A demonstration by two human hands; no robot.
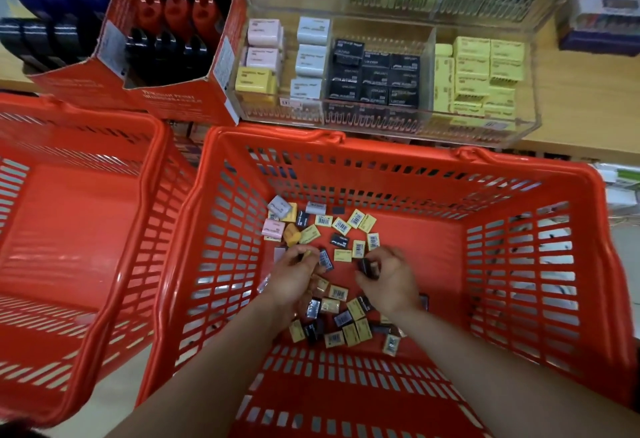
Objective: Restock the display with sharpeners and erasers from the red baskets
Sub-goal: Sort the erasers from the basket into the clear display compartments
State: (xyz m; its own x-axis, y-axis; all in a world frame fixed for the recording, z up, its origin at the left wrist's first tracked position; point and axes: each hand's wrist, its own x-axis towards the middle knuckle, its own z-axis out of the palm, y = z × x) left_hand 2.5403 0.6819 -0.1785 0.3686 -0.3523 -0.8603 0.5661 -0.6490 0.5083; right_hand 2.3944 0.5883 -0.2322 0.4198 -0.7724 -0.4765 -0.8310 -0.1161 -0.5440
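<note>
Both my hands reach down into the right red basket (519,174), whose floor is strewn with several small boxed erasers (341,226) in yellow, black, pink and grey. My left hand (298,271) has its fingers curled round a yellow eraser. My right hand (388,275) grips a black eraser between thumb and fingers. Above the basket, on the wooden shelf, stands the clear acrylic display (381,115) with stacked pink, yellow, grey, black and pale yellow erasers in its compartments.
A second red basket (69,216) sits to the left and shows nothing inside. A red cardboard box (180,98) of red, black and blue sharpeners stands on the shelf left of the display. Packaged goods (602,22) lie at far right.
</note>
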